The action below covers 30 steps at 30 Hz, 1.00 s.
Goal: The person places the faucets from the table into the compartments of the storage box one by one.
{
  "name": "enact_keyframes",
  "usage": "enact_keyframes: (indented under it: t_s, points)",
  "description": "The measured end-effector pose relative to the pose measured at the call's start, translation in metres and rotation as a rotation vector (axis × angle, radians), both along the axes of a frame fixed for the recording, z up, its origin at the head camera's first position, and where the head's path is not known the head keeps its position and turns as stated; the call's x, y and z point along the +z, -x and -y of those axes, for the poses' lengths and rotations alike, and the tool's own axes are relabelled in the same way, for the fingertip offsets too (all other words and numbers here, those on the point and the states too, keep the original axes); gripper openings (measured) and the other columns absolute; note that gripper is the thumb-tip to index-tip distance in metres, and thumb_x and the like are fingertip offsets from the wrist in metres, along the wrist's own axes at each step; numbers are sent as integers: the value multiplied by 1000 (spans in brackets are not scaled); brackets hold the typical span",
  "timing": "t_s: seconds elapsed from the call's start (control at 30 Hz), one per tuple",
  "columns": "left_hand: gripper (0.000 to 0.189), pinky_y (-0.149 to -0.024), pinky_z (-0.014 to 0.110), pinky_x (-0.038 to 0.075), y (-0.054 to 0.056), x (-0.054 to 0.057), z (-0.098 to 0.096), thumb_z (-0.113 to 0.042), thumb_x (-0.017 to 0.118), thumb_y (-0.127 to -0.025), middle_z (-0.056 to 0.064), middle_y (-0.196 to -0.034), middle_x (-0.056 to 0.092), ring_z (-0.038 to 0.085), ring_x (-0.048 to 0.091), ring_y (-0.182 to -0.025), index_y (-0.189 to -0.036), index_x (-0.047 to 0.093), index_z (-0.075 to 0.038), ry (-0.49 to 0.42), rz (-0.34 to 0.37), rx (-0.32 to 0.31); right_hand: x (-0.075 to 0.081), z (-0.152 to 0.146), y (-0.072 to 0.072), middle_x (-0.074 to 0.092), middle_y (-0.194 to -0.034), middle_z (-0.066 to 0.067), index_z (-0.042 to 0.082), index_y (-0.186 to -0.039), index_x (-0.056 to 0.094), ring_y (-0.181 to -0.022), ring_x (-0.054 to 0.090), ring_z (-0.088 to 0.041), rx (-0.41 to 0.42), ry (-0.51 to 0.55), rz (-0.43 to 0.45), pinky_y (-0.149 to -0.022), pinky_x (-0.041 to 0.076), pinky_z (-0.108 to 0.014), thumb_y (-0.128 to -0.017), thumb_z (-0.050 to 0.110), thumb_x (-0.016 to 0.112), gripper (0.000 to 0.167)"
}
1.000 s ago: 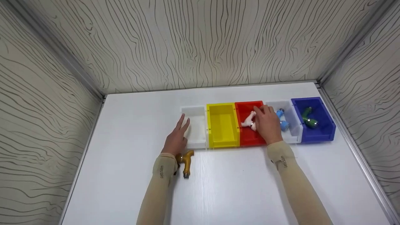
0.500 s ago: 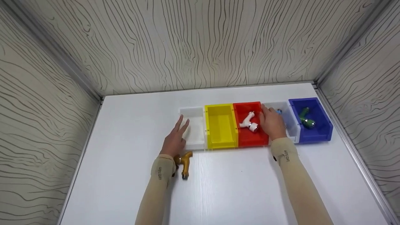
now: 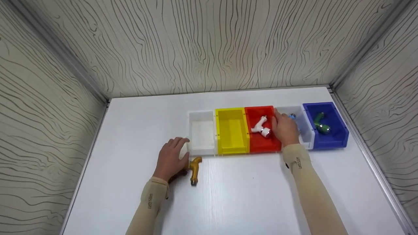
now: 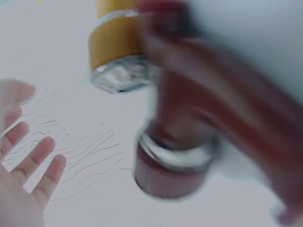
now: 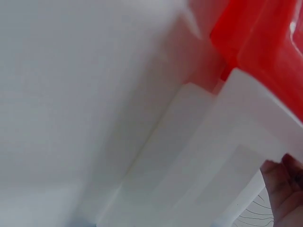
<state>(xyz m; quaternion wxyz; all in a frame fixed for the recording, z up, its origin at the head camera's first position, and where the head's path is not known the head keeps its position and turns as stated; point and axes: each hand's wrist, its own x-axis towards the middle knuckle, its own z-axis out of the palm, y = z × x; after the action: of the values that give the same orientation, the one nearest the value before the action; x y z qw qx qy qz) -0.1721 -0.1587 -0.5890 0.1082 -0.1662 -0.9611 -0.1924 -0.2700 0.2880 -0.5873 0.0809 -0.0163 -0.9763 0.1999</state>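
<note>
My left hand (image 3: pixel 171 158) is over the table, just left of the leftmost white bin (image 3: pixel 201 152). In the left wrist view its fingers (image 4: pixel 35 165) are spread and hold nothing. A golden-yellow tap (image 3: pixel 195 171) lies beside that hand, and a dark brown-red tap (image 4: pixel 208 94) shows close to the wrist camera, blurred. My right hand (image 3: pixel 285 130) touches the wall between the red bin (image 3: pixel 265 147) and the second white bin (image 3: pixel 307 130); its grip is partly hidden. A white tap (image 3: pixel 261 127) lies in the red bin. The hand mostly covers a blue tap (image 3: pixel 292 116).
A yellow bin (image 3: pixel 232 150) stands between the left white bin and the red one. At the right end a dark blue bin (image 3: pixel 341 130) holds a green tap (image 3: pixel 321 124). Wood-patterned walls (image 3: pixel 209 49) enclose the table's back and sides.
My right hand has left the white tap in the red bin and shifted right to the bin wall. My left hand has drawn back from the left white bin, down and left.
</note>
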Motion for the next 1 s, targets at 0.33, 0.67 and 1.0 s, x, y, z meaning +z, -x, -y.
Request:
enact_keyframes:
  t_s: [0.33, 0.67, 1.0]
  points:
    - [42, -116, 51, 42, -30, -14, 8, -40, 74, -95, 6, -115, 74, 29, 65, -114, -128, 69, -14, 237, 200, -60, -1, -2, -1, 66, -104, -33, 3, -149, 54, -88, 65, -54, 3, -22, -48, -84, 55, -66, -107, 21, 49, 47]
    - [39, -102, 45, 51, -32, -9, 4, -39, 76, -93, 0, -104, 64, 21, 60, -100, -123, 67, -17, 99, 260, -101, -4, 2, 0, 65, -104, -32, 5, -151, 53, -89, 65, -55, 7, 2, -36, -85, 55, -66, -108, 24, 48, 47]
    - [36, -83, 38, 58, -40, 11, -8, -19, 76, -95, -2, -125, 52, 12, 68, -102, -129, 63, -21, -254, 331, -191, -3, 1, 0, 64, -104, -33, 5, -152, 51, -88, 64, -55, 7, -8, -33, -84, 54, -66, -108, 24, 46, 48]
